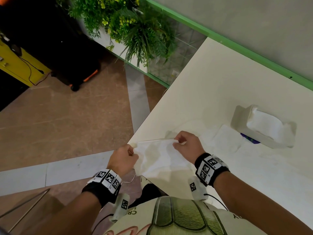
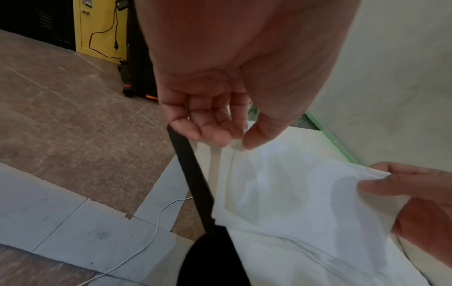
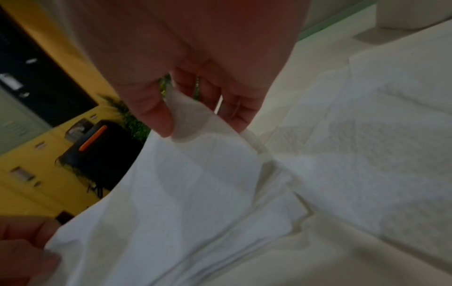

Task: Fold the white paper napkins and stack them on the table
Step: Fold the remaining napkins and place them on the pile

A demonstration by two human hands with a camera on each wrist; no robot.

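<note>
Two hands on one napkin [image 1: 157, 158], right at the near corner of the bench [image 1: 220, 85]. The left hand [image 1: 122, 157] has its grip clamped on the sheet's left top corner, thumb and fingertips pinching it, clear in the left wrist view. The right hand [image 1: 187, 146] pinches the right top corner the same way, thumb against fingers with the paper between. The sheet hangs slack between them, lifted at the top, its lower part draping onto the bench edge; whether it is one layer or more is hard to tell, it is so thin and creased. Just beyond the right hand, one flat folded napkin [image 1: 227, 139] lies on the bench, white on white, so its edges are faint; how many sheets lie there cannot be counted. A further pale sheet seems to lie beside it, barely readable. Past that, one tissue box [image 1: 240, 119], open on top with white paper bunched up out of it, something purple at its near bottom corner half hidden. Farthest off, one green plant [image 1: 128, 28], cut off at the top.
</note>
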